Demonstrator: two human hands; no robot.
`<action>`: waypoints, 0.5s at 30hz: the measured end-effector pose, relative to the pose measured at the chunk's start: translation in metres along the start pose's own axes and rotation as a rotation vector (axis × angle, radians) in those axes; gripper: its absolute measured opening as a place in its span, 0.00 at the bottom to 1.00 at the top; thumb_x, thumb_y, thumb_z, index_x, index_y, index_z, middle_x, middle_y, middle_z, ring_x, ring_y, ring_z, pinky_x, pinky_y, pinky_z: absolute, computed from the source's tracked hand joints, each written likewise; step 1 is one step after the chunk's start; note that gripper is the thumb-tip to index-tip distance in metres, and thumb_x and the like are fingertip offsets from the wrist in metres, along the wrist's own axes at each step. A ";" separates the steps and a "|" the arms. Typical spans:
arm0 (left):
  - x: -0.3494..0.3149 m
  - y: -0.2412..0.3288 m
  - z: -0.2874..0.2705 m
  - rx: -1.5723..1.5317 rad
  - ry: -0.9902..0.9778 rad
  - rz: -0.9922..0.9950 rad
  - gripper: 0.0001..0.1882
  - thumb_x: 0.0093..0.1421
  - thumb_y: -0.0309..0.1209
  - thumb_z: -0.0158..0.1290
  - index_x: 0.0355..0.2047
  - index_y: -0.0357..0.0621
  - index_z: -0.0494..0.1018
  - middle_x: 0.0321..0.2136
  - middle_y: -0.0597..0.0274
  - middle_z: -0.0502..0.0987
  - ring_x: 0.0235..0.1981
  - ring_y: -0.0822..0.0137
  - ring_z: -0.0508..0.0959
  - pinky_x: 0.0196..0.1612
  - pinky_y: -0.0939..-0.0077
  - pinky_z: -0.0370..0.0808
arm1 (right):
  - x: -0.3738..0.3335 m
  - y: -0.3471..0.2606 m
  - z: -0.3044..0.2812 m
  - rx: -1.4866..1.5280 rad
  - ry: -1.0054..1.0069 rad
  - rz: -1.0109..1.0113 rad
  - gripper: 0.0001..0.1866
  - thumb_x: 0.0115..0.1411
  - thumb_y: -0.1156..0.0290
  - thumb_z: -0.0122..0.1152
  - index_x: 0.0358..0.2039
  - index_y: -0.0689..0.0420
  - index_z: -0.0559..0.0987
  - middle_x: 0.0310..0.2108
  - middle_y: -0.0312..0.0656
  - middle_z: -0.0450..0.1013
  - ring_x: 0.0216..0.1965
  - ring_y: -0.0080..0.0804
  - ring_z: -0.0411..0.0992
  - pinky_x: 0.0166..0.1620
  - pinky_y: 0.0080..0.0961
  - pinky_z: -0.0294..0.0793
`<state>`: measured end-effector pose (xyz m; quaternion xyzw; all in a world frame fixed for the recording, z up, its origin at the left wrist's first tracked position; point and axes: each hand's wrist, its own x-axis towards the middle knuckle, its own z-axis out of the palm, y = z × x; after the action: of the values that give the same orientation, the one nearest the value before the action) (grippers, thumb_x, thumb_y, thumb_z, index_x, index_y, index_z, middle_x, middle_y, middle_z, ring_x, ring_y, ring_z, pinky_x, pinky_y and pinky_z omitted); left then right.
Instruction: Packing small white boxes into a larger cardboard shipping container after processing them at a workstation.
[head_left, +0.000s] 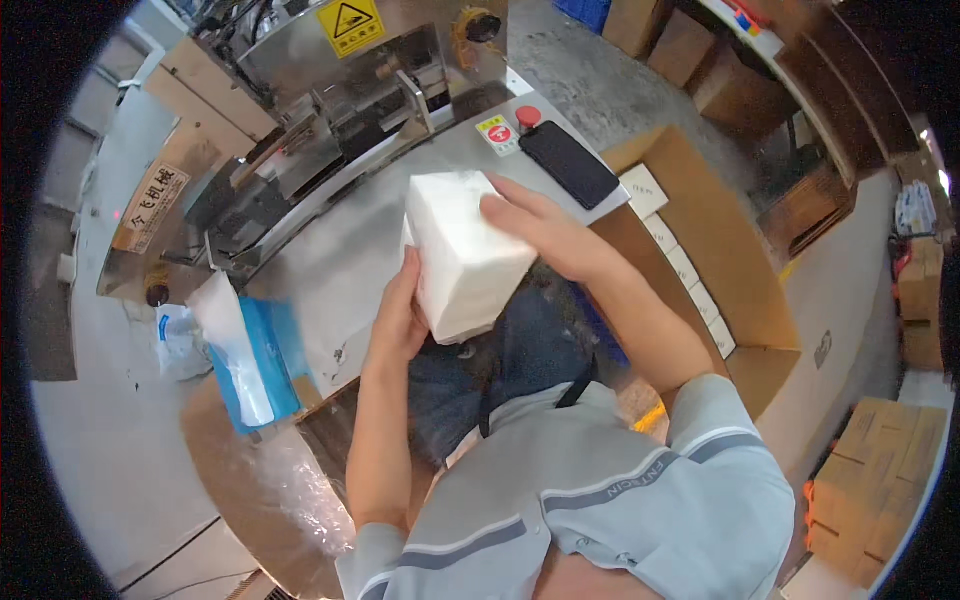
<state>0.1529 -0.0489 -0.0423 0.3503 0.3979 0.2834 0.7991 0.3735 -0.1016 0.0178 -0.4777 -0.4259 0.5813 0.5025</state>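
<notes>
Above my lap, at the edge of the metal worktable [340, 260], I hold a white block-shaped pack [465, 250] between both hands. It looks like a stack of soft paper, tilted in the air. My left hand [400, 315] grips its left side low down, with the thumb along the face. My right hand [545, 230] lies over its upper right, fingers bent across the top and side. The underside of the pack is partly hidden. On the table's left end rests a blue-and-white plastic packet [255, 355].
A machine [350, 120] with metal guards stands behind the table. A red button [528, 117] and a black phone [570, 163] are at the table's right end. An open cardboard box [745, 270] with several white packs [683, 268] is at my right. Clear plastic film [300, 490] lies lower left.
</notes>
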 end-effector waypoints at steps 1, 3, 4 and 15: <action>-0.002 0.002 0.006 -0.059 0.035 -0.046 0.35 0.69 0.58 0.44 0.64 0.42 0.62 0.50 0.55 0.78 0.48 0.66 0.80 0.46 0.69 0.80 | 0.006 0.006 -0.008 0.108 0.010 0.114 0.34 0.70 0.51 0.52 0.67 0.61 0.63 0.54 0.42 0.72 0.51 0.25 0.73 0.48 0.23 0.76; 0.000 0.003 0.008 -0.084 0.030 -0.065 0.39 0.68 0.61 0.42 0.66 0.45 0.60 0.48 0.56 0.80 0.44 0.66 0.83 0.37 0.70 0.83 | 0.015 0.015 -0.013 0.156 -0.021 0.172 0.32 0.69 0.45 0.49 0.62 0.58 0.70 0.49 0.42 0.75 0.45 0.29 0.78 0.39 0.31 0.83; 0.001 0.002 0.004 -0.086 -0.054 -0.095 0.39 0.68 0.62 0.41 0.66 0.45 0.60 0.48 0.57 0.80 0.41 0.65 0.84 0.31 0.71 0.82 | 0.016 0.020 -0.015 0.237 -0.052 0.217 0.31 0.69 0.43 0.49 0.60 0.57 0.71 0.47 0.43 0.76 0.43 0.32 0.79 0.38 0.36 0.84; 0.000 0.003 0.016 -0.047 0.031 -0.053 0.38 0.68 0.61 0.42 0.65 0.43 0.61 0.48 0.55 0.80 0.44 0.61 0.83 0.39 0.66 0.83 | 0.009 0.036 -0.029 0.268 -0.084 0.316 0.32 0.68 0.42 0.49 0.57 0.58 0.73 0.48 0.46 0.77 0.46 0.36 0.79 0.40 0.35 0.84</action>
<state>0.1662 -0.0526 -0.0333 0.3164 0.4130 0.2766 0.8080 0.3956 -0.0972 -0.0233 -0.4427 -0.2852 0.7237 0.4459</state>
